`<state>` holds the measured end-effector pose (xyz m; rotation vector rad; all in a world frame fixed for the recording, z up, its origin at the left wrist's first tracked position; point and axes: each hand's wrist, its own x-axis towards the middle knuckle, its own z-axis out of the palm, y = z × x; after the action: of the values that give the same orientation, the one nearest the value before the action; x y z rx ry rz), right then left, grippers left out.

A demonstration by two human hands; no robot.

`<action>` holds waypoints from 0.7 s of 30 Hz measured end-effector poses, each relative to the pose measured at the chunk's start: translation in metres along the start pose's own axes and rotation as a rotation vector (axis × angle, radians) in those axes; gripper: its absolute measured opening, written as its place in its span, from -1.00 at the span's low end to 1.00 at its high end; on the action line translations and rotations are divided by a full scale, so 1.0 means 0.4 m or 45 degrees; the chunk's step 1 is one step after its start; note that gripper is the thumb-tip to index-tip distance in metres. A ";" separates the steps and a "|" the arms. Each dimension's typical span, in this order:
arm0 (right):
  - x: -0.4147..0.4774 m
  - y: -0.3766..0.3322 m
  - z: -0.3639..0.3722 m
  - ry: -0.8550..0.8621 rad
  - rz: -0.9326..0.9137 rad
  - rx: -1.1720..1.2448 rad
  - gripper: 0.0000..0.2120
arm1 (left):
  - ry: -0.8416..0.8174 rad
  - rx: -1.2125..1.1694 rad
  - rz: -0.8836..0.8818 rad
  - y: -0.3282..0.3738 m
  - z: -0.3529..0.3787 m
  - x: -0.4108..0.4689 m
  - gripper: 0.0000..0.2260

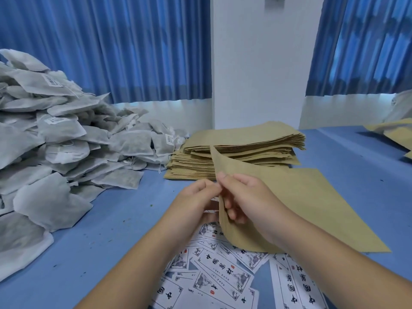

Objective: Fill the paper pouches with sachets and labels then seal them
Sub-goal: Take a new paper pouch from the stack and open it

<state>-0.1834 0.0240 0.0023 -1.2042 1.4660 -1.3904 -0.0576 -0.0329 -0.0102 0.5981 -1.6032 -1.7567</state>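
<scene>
1. Pinching the pouch (307, 204) at its left edge, both hands meet at the mouth. The left hand (196, 197) has its fingertips clamped on the edge, and the right hand (247, 197) has its thumb on top and fingers curled beneath.
2. The pouch's long axis runs from the fingers toward 4 o'clock.
3. Labels (223, 277) lie at 6 o'clock, just under the wrists. Sachets (55, 141) are piled at 9 o'clock, nearer the left hand.
4. The mouth probably needs spreading before anything goes in.
</scene>
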 end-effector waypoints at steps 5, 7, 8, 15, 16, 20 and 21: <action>0.007 0.013 -0.008 -0.012 0.075 0.106 -0.65 | -0.077 0.013 0.040 -0.005 -0.001 -0.006 -0.83; 0.010 0.016 -0.012 -0.006 0.076 0.161 -0.65 | -0.118 -0.010 0.037 -0.004 -0.003 -0.009 -0.80; 0.010 0.018 -0.015 -0.005 0.074 0.174 -0.66 | -0.133 -0.021 0.036 -0.004 -0.005 -0.010 -0.80; 0.005 0.018 -0.016 0.044 -0.040 0.098 -0.65 | -0.183 -0.123 0.027 -0.012 -0.022 -0.005 -0.81; 0.006 0.017 -0.015 0.072 -0.075 0.052 -0.63 | -0.186 -0.169 0.025 -0.013 -0.024 -0.003 -0.78; 0.002 0.015 -0.004 0.199 -0.221 -0.176 -0.62 | -0.218 -0.258 0.042 -0.018 -0.026 0.001 -0.70; -0.001 0.014 -0.001 0.228 -0.266 -0.232 -0.64 | -0.232 -0.285 0.044 -0.020 -0.025 0.001 -0.71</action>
<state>-0.1844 0.0243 -0.0033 -1.4102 1.6583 -1.5647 -0.0521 -0.0398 -0.0193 0.3097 -1.4972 -1.9774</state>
